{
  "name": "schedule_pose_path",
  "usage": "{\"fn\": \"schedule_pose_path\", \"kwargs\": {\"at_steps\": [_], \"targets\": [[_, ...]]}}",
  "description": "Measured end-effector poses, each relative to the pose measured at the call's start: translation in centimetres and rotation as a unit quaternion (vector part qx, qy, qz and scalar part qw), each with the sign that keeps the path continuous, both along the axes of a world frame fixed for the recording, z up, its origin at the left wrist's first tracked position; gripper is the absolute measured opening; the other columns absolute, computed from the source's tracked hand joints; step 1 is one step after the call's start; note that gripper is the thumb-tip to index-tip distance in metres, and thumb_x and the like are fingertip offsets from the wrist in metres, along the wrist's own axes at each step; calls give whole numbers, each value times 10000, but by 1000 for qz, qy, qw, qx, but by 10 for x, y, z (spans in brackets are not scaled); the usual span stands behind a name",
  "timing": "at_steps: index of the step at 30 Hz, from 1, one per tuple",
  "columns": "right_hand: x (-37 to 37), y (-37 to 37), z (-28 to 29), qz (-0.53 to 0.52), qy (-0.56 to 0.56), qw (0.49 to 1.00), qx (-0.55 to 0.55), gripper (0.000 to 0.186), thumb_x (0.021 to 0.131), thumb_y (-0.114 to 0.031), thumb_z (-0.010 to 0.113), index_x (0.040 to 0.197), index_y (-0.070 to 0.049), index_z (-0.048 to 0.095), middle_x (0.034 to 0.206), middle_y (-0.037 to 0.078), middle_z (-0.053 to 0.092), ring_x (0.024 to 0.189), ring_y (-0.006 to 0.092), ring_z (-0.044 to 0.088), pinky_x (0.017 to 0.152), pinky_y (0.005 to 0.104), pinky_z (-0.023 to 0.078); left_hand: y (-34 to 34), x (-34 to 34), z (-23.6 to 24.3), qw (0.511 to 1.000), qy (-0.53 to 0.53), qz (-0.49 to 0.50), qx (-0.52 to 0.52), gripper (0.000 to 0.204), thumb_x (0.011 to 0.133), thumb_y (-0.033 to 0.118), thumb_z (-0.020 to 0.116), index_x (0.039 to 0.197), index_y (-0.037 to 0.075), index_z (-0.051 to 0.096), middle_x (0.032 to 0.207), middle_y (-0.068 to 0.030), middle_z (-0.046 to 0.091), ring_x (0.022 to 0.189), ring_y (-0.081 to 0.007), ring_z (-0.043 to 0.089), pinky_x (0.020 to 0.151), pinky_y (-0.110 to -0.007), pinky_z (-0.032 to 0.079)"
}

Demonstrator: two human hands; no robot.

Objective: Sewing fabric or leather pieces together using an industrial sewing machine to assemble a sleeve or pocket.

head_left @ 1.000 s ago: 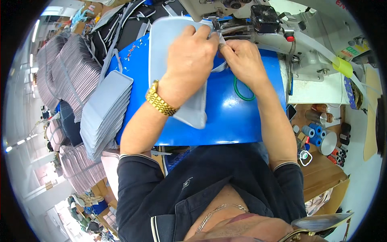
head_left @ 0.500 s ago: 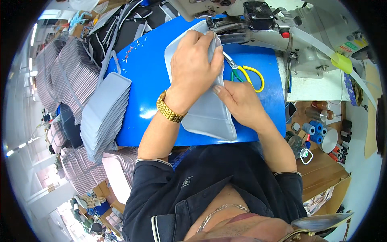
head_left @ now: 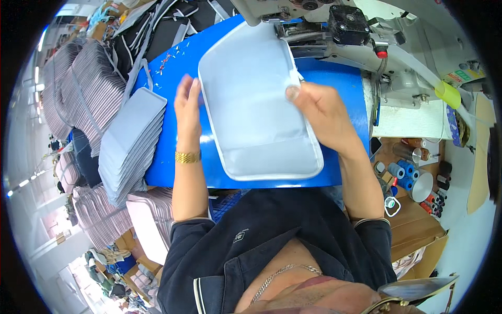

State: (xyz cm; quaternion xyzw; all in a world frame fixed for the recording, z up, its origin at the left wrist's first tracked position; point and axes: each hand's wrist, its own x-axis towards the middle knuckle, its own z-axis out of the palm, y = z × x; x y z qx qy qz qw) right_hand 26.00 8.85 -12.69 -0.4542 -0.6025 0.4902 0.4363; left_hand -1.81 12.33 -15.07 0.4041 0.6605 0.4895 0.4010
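A light grey fabric panel [head_left: 251, 99] with rounded corners and a pale edging lies over the blue table, its far end by the sewing machine's needle area. My right hand [head_left: 327, 115] grips the panel's right edge, thumb on top and fingers underneath. Beside the left edge is my left hand [head_left: 187, 110], slightly blurred, its fingers apart and holding nothing; whether its thumb touches the edge is unclear. The scissors are hidden behind the panel and my right hand.
The sewing machine [head_left: 348, 26] stands at the far right of the blue table [head_left: 345, 78]. A leaning stack of grey panels [head_left: 130, 138] is at the left, with bundled pinkish pieces [head_left: 86, 89] beyond. Thread cones [head_left: 405, 175] sit low on the right.
My left hand has left the panel's far right edge and moved left and nearer. The panel has turned and shifted, now showing its whole face. The scissors have become covered.
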Motion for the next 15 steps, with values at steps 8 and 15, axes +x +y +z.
{"fn": "schedule_pose_path", "kwargs": {"at_steps": [8,15], "targets": [[25,-9,20,-22,-37,999,-4,295,966,-251,556,936,29,643,717,119,625,598,134,556,554,293,438,-83,21,-52,945,-294,-114,-83,420,946,206,617,1284,-20,513,1207,-147,628,1098,-231,617,945,-359,503],[99,8,49,-216,-83,971,59,229,903,-245,664,908,-26,731,753,29,689,588,62,588,517,198,428,-77,22,-45,930,-328,-134,-100,336,937,168,624,1213,-14,560,1131,-134,660,994,-203,661,879,-339,538]]}}
